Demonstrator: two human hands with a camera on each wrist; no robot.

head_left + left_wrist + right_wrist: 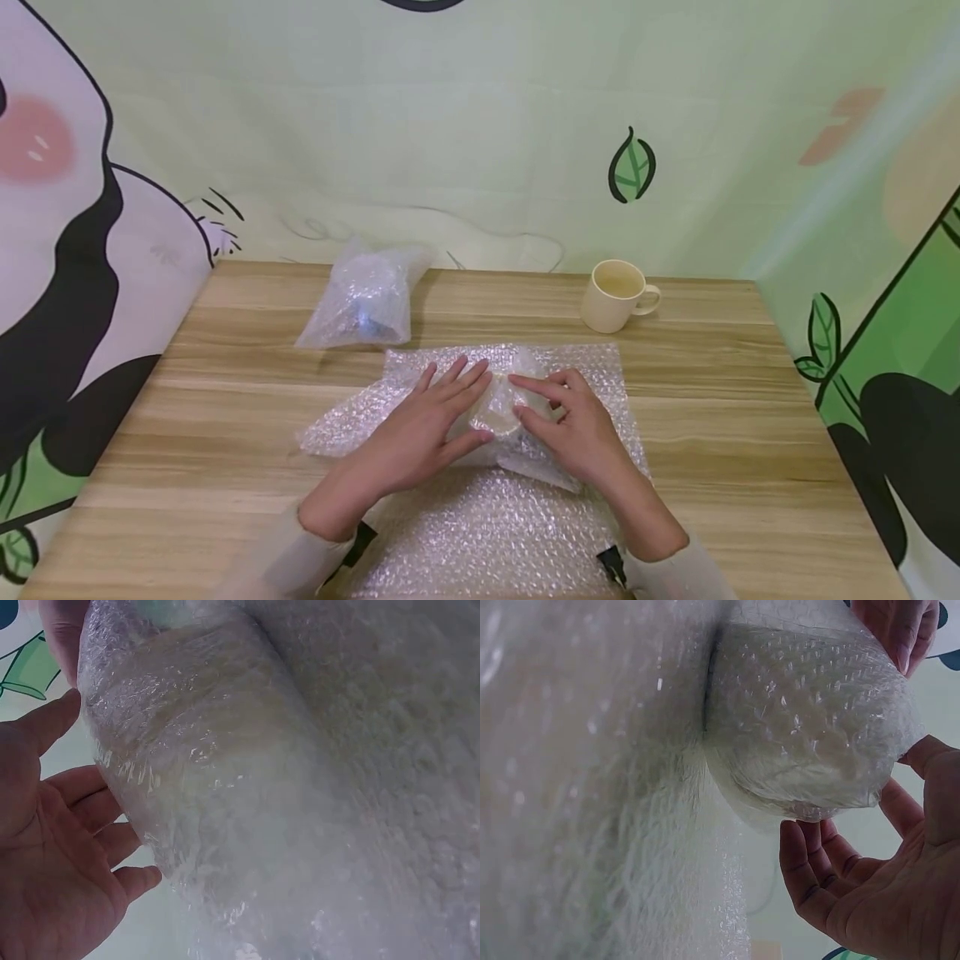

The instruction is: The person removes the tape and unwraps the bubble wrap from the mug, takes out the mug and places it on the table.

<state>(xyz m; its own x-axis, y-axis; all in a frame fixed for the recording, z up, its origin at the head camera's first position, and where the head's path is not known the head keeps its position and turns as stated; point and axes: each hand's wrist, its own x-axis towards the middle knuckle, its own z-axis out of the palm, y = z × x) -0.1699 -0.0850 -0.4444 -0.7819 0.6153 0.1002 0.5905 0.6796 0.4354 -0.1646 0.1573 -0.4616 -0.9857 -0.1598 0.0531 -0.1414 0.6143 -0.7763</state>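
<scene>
A cup-shaped bundle in bubble wrap (497,414) stands on a larger spread sheet of bubble wrap (487,533); a pale round form shows through the layers. From its left side my left hand (420,429) touches the bundle, fingers straight and spread over its upper edge. On the opposite side, my right hand (573,421) pinches the wrap at the top with bent thumb and index finger. The right wrist view shows the wrapped side (802,720) close up, with the right fingers (810,862) bent near its rim. The thing's own surface is hidden by wrap.
A cream mug (611,298) stands upright at the back right of the wooden table (750,417), handle to the right. At the back left lies another bubble-wrapped package (363,292) with something bluish inside. A printed cloth backdrop (480,167) hangs behind the table.
</scene>
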